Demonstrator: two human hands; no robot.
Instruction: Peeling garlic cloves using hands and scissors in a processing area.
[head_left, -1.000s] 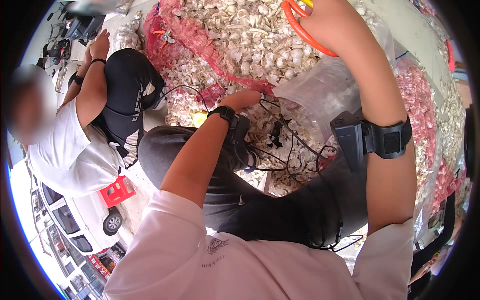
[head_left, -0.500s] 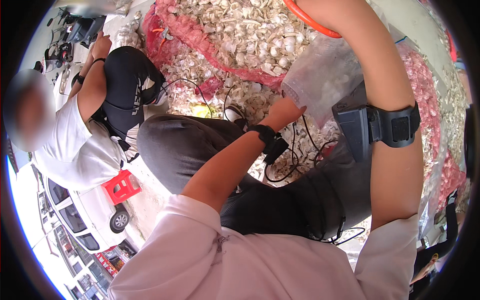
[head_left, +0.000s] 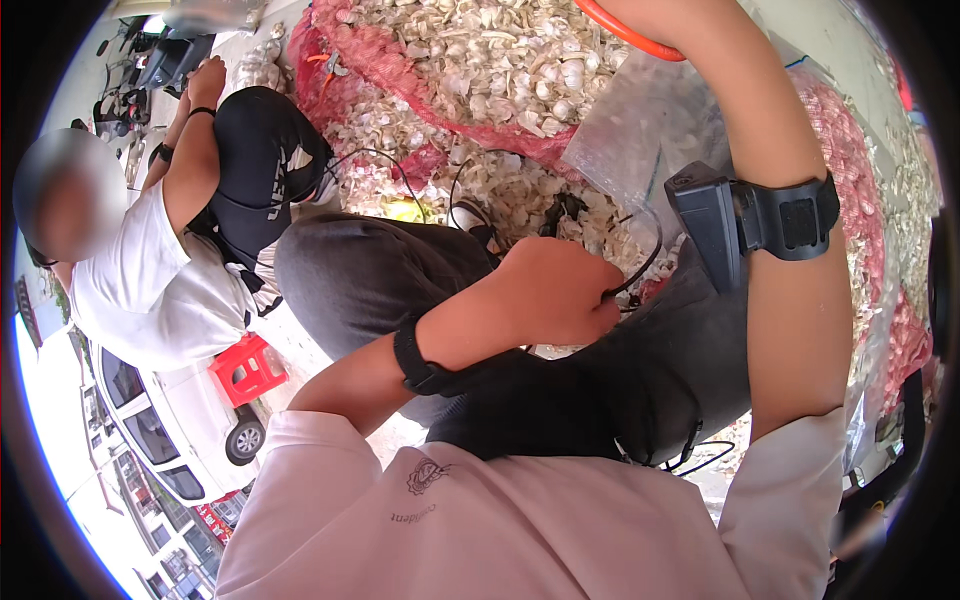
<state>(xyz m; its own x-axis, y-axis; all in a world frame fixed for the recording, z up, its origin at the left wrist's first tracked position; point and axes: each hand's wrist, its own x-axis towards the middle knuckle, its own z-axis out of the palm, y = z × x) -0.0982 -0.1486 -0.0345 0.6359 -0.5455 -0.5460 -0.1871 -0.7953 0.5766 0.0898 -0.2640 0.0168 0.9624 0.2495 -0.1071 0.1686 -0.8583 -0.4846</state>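
Head view. Two forearms of the wearer enter from the lower edge; each carries one black wrist strap, two in all.

The left hand (head_left: pixel 555 295) is curled into a loose fist over the lap. Its fingers are closed narrowly on one thin black cable (head_left: pixel 640 262), which loops upward from the fingertips in a smooth round arc. The cable lies just above the grey trouser knee (head_left: pixel 370 270), between the knee and the garlic heap.

The right forearm rises to the top edge. Its strap holds one black box-shaped device (head_left: pixel 712 225), hard and matte. The right hand itself is cut off by the frame, so whether its fingers are spread or closed cannot be told. One orange ring (head_left: pixel 625 28), smooth and glossy, sits at the wrist.

One clear plastic bag (head_left: pixel 650 130), thin and crinkled, hangs beside the right forearm.

The garlic pile (head_left: pixel 500 60) holds bulbs too many to count: pale, papery, rounded. One red mesh sack (head_left: pixel 390 70), coarse netting, edges the pile.

One other person (head_left: pixel 150 260) in a white shirt squats at left. One red plastic stool (head_left: pixel 245 368) stands just below that person. One white car (head_left: pixel 170 430) is parked at lower left.
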